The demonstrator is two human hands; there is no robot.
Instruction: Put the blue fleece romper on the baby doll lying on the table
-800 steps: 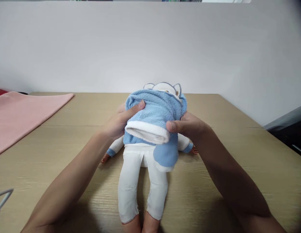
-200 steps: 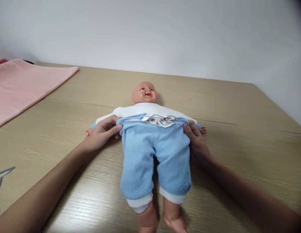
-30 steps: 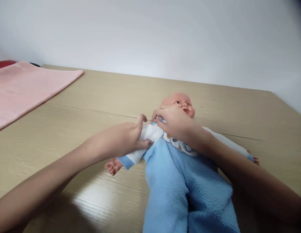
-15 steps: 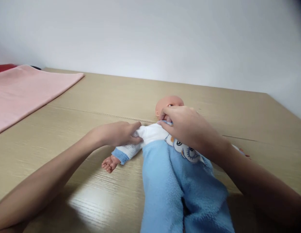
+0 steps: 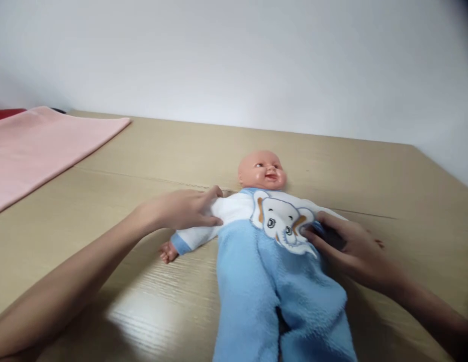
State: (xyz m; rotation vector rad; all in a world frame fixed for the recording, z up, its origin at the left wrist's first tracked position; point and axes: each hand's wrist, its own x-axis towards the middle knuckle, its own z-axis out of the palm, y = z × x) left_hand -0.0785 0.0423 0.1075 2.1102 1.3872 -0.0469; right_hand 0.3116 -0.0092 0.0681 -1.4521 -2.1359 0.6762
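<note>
A baby doll [image 5: 269, 176] in a blue and white fleecy romper [image 5: 249, 261] lies on its back, head toward the wall. An elephant face patch [image 5: 282, 221] covers the romper's chest. My left hand [image 5: 181, 208] is wrapped round the doll's upper sleeve at the left, thumb by the armpit and forefinger over the shoulder. Below it the doll's small hand [image 5: 168, 252] sticks out of a blue cuff. At the doll's right side my right hand [image 5: 354, 246] has its fingers and thumb apart, the tips touching the romper beside the patch.
The doll rests on a light wooden table [image 5: 173, 146] with a seam running across it. Pink folded cloth [image 5: 49, 151] lies at the left, with something red [image 5: 7, 114] behind it. A pale wall [image 5: 234, 60] stands at the table's far edge.
My right hand has let go of the romper's collar and moved down and right to the doll's side, uncovering the face and patch. My left hand has stayed at the sleeve.
</note>
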